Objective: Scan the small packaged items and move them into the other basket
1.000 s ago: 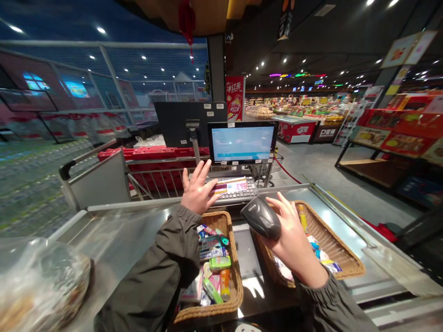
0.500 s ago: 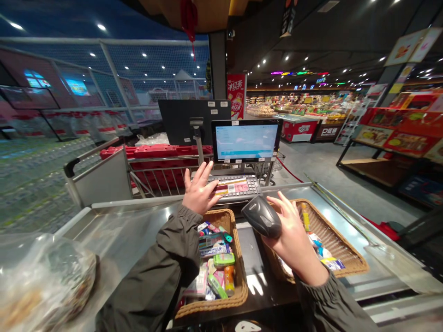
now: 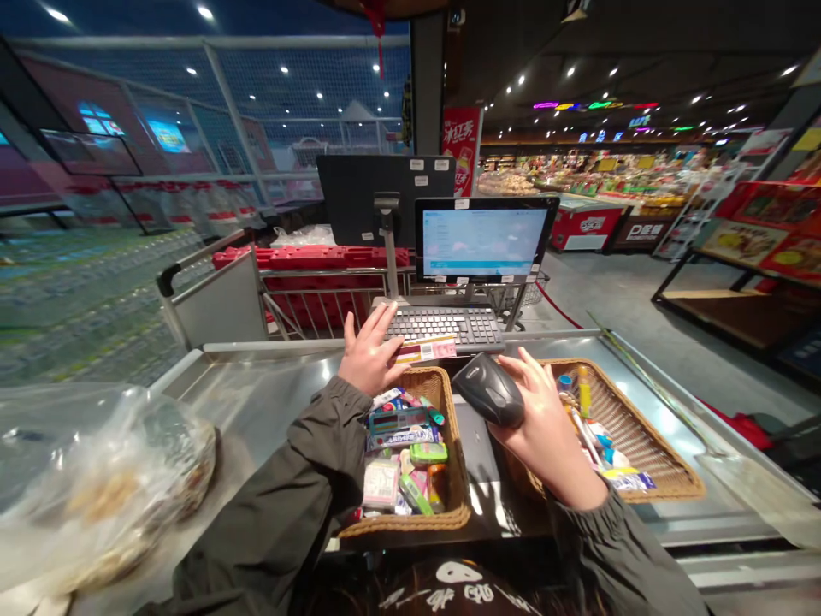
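My left hand [image 3: 368, 351] is open with fingers stretched out, resting at the left end of the black keyboard [image 3: 445, 326] below the lit till screen [image 3: 482, 241]. My right hand [image 3: 537, 417] grips a black handheld barcode scanner [image 3: 489, 389], held above the gap between two wicker baskets. The left basket [image 3: 444, 513] holds several small packets. The right basket [image 3: 641, 428] holds several small packets too.
A clear plastic bag of food [image 3: 109, 479] lies on the steel counter [image 3: 256, 398] at the left. A second dark monitor [image 3: 365, 201] stands behind the till screen. A shopping trolley [image 3: 218, 295] with red crates stands beyond the counter. Shop shelves [image 3: 757, 248] are at the right.
The view has tilted down and shifted, so the counter and baskets sit higher and more of the keyboard shows. Both hands keep their places; the scanner stays in my right hand.
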A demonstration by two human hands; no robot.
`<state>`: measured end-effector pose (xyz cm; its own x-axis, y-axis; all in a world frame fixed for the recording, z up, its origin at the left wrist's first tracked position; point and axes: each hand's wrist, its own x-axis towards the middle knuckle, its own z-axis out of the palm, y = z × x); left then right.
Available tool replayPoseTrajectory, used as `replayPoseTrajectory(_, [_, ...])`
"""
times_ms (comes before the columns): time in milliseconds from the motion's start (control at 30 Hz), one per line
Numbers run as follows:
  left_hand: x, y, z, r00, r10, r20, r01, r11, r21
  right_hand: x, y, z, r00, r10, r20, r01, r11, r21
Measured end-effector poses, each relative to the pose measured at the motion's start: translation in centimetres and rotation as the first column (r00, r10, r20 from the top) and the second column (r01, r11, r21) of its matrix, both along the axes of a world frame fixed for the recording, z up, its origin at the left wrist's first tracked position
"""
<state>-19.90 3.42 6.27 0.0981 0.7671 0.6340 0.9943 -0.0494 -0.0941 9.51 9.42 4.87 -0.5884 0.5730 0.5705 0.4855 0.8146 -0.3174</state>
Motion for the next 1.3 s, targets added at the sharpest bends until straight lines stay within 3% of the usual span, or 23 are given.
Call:
replayPoseTrajectory(533, [-0.7,-6.4,-6.7,0.998,-0.003,0.064,0.020,0.963,-0.269,-1.7,-1.0,-1.5,0.995,0.059,0.078,-0.054,0.997,-0.061])
replayPoseTrajectory(733, [-0.8,-7.5,-9.7,0.993,-0.055,0.106,0.099,0.881,-0.464,-2.2,-1.2,-1.4,0.992,0.075,0.106,-0.065,0.994,-0.093])
replayPoseTrajectory(900, [-0.6,-7.6,-11.7,0.990,-0.073,0.124,0.132,0.797,-0.589,-2.4,-1.4,-1.5,0.966,0.207,0.154,-0.187,0.973,-0.134])
replayPoseTrajectory(1000, [-0.5,-7.7,-11.8,0.991,-0.056,0.124,0.122,0.771,-0.626,-2.2,-1.4,-1.5,0.952,0.253,0.172,-0.227,0.961,-0.157])
replayPoseTrajectory(1133, [0.0,-7.1,-10.8,0.987,-0.097,0.130,0.154,0.813,-0.562,-1.0,-1.1,-1.2,0.969,0.180,0.171,-0.155,0.976,-0.152])
replayPoseTrajectory(1300, [2.2,-3.7,-8.8,0.962,-0.251,0.110,0.273,0.837,-0.474,1.7,-0.2,-1.2,0.992,0.049,0.118,-0.036,0.993,-0.111])
